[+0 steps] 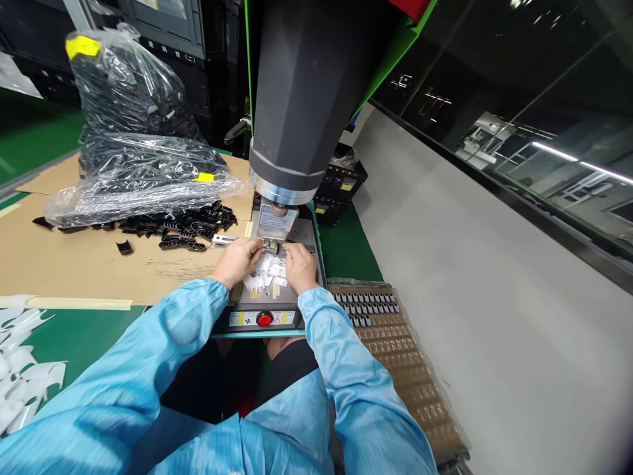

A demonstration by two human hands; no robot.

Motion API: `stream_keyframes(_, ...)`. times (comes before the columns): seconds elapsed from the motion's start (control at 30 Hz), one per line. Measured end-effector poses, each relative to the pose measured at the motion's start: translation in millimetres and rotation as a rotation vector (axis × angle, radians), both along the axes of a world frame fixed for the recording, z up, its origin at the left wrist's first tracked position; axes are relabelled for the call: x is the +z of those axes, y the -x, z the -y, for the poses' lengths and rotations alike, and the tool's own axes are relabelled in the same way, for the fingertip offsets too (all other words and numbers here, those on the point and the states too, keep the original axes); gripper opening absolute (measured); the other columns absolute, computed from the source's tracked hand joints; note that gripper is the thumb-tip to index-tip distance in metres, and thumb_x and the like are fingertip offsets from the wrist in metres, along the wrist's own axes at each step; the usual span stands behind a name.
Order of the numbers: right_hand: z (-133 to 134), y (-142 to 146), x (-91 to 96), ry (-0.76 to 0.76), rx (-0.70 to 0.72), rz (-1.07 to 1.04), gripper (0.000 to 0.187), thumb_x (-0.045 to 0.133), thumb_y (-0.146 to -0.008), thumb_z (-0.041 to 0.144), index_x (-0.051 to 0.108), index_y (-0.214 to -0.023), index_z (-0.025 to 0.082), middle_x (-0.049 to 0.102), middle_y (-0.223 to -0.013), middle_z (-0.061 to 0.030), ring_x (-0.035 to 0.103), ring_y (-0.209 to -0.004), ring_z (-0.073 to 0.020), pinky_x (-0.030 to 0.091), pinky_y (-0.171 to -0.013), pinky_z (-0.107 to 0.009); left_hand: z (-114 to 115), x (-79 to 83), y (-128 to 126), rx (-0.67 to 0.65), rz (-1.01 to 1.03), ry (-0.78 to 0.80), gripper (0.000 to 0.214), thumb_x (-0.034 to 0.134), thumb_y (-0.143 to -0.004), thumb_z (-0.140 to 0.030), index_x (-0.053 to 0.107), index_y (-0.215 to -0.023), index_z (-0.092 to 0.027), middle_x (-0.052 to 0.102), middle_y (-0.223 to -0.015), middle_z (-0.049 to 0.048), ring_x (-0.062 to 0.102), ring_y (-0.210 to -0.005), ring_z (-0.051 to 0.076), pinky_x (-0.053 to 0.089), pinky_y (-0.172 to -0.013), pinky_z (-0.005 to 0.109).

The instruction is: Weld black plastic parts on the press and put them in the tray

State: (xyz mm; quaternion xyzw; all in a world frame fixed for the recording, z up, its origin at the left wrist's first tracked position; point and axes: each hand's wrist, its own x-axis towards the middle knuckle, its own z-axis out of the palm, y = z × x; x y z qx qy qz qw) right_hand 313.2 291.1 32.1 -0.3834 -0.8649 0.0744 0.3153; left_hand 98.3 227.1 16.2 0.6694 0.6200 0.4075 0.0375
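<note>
My left hand [239, 262] reaches to the left side of a small metal fixture [271, 246] under the press head. Its fingers are pinched together at the fixture's edge, and whatever they hold is too small to make out. From the right, my right hand [300, 266] touches the same fixture with bent, closed fingertips; any part in them is hidden. A clear-walled block [275, 221] hangs from the press right above my fingertips. Between my wrists, white curved pieces [267, 272] lie heaped on the machine base [247, 298].
A red button [264, 319] sits on the base's front. Black curved parts [192, 224] are scattered on cardboard [163, 274] at left, beside filled plastic bags [133, 99]. More white pieces [24, 369] lie at far left. A tray [395, 349] with rows of small parts stands at right.
</note>
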Motion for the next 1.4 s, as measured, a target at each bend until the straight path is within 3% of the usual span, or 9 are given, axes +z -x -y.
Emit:
stream_keyframes(0.23, -11, 17, -9.3, -0.076, 0.039, 0.090, 0.030, 0.053, -0.109, 0.023, 0.078, -0.123, 0.032, 0.073, -0.122, -0.0072, 0.058, -0.125, -0.0273, 0.050, -0.105, -0.039, -4, 1.2, -4, -0.024, -0.261, 0.054, 0.032, 0.050, -0.106, -0.031, 0.080, -0.115, -0.021, 0.077, -0.118, 0.0144, 0.067, -0.109, 0.032, 0.053, -0.097, 0.046)
stream_keyframes(0.33, -12, 17, -12.5, -0.092, 0.048, 0.170, 0.032, 0.058, -0.107, 0.024, 0.078, -0.130, 0.035, 0.072, -0.123, -0.0075, 0.057, -0.119, -0.0278, 0.051, -0.100, -0.040, 6, 9.3, -7, -0.014, -0.331, 0.078, 0.038, 0.047, -0.108, -0.032, 0.077, -0.128, -0.021, 0.075, -0.130, 0.0143, 0.063, -0.118, 0.035, 0.049, -0.098, 0.049)
stream_keyframes(0.5, -6, 13, -5.9, -0.065, 0.057, 0.280, 0.044, 0.050, -0.109, 0.021, 0.069, -0.146, 0.034, 0.069, -0.137, -0.0067, 0.053, -0.127, -0.0272, 0.047, -0.104, -0.041, 15, 20.1, -15, 0.040, -0.444, 0.153, 0.050, 0.040, -0.109, -0.035, 0.061, -0.152, -0.020, 0.065, -0.149, 0.0148, 0.054, -0.133, 0.037, 0.043, -0.103, 0.054)
stream_keyframes(0.77, 0, 24, 9.3, -0.051, 0.056, 0.342, 0.050, 0.056, -0.102, 0.018, 0.065, -0.149, 0.028, 0.065, -0.144, -0.0106, 0.047, -0.135, -0.0320, 0.043, -0.110, -0.049, 7, 21.2, -21, 0.058, -0.433, 0.214, 0.053, 0.037, -0.110, -0.046, 0.063, -0.149, -0.020, 0.064, -0.148, 0.0160, 0.050, -0.139, 0.038, 0.041, -0.109, 0.055)
stream_keyframes(0.87, 1, 18, 8.8, -0.017, 0.053, 0.264, 0.046, 0.056, -0.099, 0.016, 0.072, -0.141, 0.028, 0.066, -0.139, -0.0106, 0.049, -0.133, -0.0321, 0.045, -0.110, -0.049, 14, 24.7, -2, 0.063, -0.399, 0.230, 0.052, 0.039, -0.109, -0.049, 0.066, -0.145, -0.022, 0.062, -0.152, 0.0129, 0.052, -0.137, 0.036, 0.042, -0.109, 0.053)
stream_keyframes(1.03, 18, -11, 1.8, -0.014, 0.008, -0.035, 0.047, 0.051, -0.097, 0.011, 0.074, -0.137, 0.023, 0.065, -0.135, -0.0132, 0.055, -0.128, -0.0298, 0.048, -0.114, -0.047, 49, 17.3, 71, 0.364, -0.335, 0.221, 0.051, 0.049, -0.104, -0.050, 0.069, -0.138, -0.018, 0.066, -0.143, 0.0159, 0.053, -0.132, 0.039, 0.044, -0.108, 0.056)
stream_keyframes(1.13, 36, -18, 2.6, -0.018, 0.050, -0.129, 0.041, 0.053, -0.099, 0.016, 0.075, -0.134, 0.023, 0.065, -0.131, -0.0132, 0.058, -0.126, -0.0298, 0.051, -0.113, -0.048, 70, 4.5, 106, 0.424, -0.364, 0.284, 0.044, 0.053, -0.101, -0.046, 0.074, -0.128, -0.020, 0.069, -0.137, 0.0161, 0.052, -0.131, 0.042, 0.043, -0.107, 0.059)
stream_keyframes(1.23, 52, -9, 8.0, -0.016, 0.114, -0.161, 0.038, 0.055, -0.100, 0.019, 0.076, -0.131, 0.024, 0.066, -0.130, -0.0125, 0.059, -0.125, -0.0295, 0.051, -0.112, -0.048, 82, -6.6, 112, 0.410, -0.385, 0.312, 0.041, 0.049, -0.103, -0.044, 0.077, -0.122, -0.022, 0.070, -0.132, 0.0166, 0.053, -0.130, 0.042, 0.043, -0.104, 0.059)
stream_keyframes(1.4, 71, 29, 14.8, -0.013, 0.213, -0.137, 0.030, 0.058, -0.101, 0.021, 0.077, -0.124, 0.026, 0.068, -0.129, -0.0102, 0.057, -0.126, -0.0287, 0.050, -0.111, -0.048, 98, -14.2, 85, 0.318, -0.366, 0.260, 0.043, 0.047, -0.106, -0.045, 0.077, -0.128, -0.022, 0.070, -0.127, 0.0170, 0.058, -0.121, 0.039, 0.047, -0.103, 0.055)
